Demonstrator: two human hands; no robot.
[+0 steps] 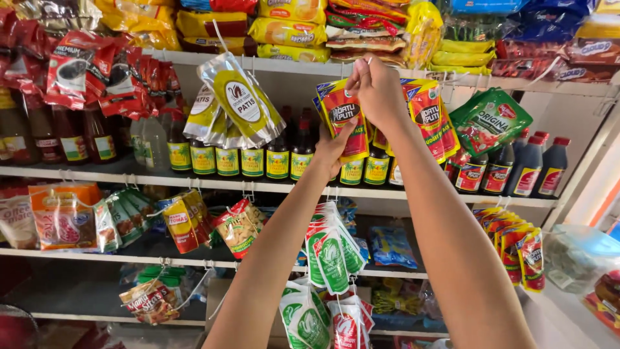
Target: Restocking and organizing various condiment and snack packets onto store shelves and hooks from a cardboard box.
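Both my arms reach up to a bunch of red and orange sauce pouches [344, 116] hanging from the top shelf edge [284, 68]. My left hand [332, 150] holds the bottom of the front pouch from below. My right hand [376, 87] pinches the hanger at the top of the bunch, fingers closed on it. More red pouches [426, 123] hang just to the right, behind my right forearm.
Clear yellow-labelled pouches [242, 103] hang to the left, a green pouch [491, 119] to the right. Dark sauce bottles [252, 158] line the middle shelf. Snack packs fill the top shelf; green and white sachets [329, 252] hang below my arms.
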